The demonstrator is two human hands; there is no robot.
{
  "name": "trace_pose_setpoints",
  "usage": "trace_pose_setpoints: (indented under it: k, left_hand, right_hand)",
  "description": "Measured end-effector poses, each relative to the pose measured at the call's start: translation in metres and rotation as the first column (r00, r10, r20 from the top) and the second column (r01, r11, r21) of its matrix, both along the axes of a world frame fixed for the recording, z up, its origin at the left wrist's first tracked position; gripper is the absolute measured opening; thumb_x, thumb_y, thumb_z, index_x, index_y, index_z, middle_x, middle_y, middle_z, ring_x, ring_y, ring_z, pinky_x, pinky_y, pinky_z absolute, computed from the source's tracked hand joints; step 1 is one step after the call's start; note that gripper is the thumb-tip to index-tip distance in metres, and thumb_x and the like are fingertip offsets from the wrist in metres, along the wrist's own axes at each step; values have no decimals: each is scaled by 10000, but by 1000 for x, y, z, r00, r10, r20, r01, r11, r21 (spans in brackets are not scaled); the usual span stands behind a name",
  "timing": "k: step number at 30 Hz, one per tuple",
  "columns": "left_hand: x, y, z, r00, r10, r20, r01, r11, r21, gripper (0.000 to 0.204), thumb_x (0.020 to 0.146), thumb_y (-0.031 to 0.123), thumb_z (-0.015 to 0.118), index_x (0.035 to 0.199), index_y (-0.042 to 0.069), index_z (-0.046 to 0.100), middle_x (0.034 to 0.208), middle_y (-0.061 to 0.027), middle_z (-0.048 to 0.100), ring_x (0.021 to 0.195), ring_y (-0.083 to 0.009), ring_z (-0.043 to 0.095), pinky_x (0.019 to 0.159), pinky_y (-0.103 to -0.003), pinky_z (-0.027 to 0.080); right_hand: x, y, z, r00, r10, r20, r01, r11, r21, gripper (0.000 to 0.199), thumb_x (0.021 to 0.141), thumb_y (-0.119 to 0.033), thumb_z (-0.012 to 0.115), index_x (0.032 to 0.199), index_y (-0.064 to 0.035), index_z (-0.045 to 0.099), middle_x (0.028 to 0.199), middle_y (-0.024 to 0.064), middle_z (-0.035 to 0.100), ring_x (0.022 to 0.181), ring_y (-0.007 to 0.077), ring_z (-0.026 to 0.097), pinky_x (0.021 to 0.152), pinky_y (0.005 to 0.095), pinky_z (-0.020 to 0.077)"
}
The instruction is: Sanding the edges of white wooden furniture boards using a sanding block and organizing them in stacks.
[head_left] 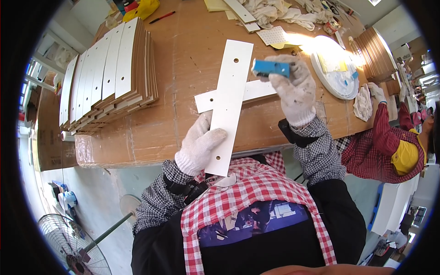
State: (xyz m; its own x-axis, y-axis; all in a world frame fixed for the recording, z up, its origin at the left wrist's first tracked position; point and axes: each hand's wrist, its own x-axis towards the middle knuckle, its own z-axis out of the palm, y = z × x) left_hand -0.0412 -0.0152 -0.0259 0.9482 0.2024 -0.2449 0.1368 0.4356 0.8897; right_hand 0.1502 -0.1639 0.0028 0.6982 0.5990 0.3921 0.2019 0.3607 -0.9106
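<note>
Though aslant (rightward), handheld board (pixel 230 98) lengthwise outward

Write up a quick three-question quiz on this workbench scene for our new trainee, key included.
1. What does the right hand hold? (a) a red pen (b) a small blue block (c) a white cloth
2. True or false: the stack of boards stands to the right of the long white board in the left hand.
3. Fill in "behind" or "before": in this view, the second white board passes ____ the long white board.

Key: 1. b; 2. false, it stands to the left; 3. behind.
</note>
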Motion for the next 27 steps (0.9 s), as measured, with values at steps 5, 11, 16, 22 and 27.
trace_pose_setpoints:
  k: [5, 11, 16, 22, 27]
  left_hand:
    - [-1, -1, -3, 1000, 4, -8, -4, 1000, 2, 544, 842, 154, 584, 1304, -73, 409, 1113, -109, 609, 904, -113, 597, 780, -252, 506]
    - [-2, 1, -2, 1000, 16, 18, -15, 999, -37, 544, 840, 164, 583, 1303, -67, 417, 1108, -107, 613, 893, -114, 601, 777, -249, 510]
    - [1, 3, 5, 998, 54, -28, -56, 996, -72, 560, 817, 251, 633, 1261, -22, 427, 1046, -81, 604, 870, -120, 609, 754, -256, 521]
    - [2, 5, 3, 998, 70, -8, -70, 993, -98, 570, 840, 183, 586, 1302, -86, 388, 1060, -133, 612, 859, -135, 624, 744, -260, 535]
    - [4, 3, 10, 997, 70, -42, -71, 997, -22, 541, 831, 197, 590, 1271, -61, 407, 1039, -114, 607, 843, -128, 619, 737, -257, 531]
  right_hand:
    - [25, 15, 9, 978, -194, 78, 197, 980, -39, 262, 863, -22, 662, 1108, -8, 571, 992, 54, 640, 899, 117, 615, 822, 249, 513]
    - [3, 7, -5, 997, -56, 61, 63, 992, -110, 276, 858, -26, 668, 1113, -36, 565, 1018, 59, 627, 887, 112, 609, 793, 256, 524]
    - [-36, -11, -12, 986, 163, -41, -167, 973, -157, 307, 826, 16, 683, 1100, -30, 552, 1032, 74, 628, 915, 122, 616, 789, 234, 543]
    - [-21, -7, 1, 978, 204, 41, -194, 963, -187, 245, 855, -18, 666, 1079, -38, 569, 993, 59, 636, 923, 109, 605, 788, 241, 535]
    - [-2, 16, 8, 979, -73, 192, 103, 983, -153, 219, 870, -60, 667, 1070, -34, 581, 971, 42, 632, 908, 119, 605, 809, 245, 518]
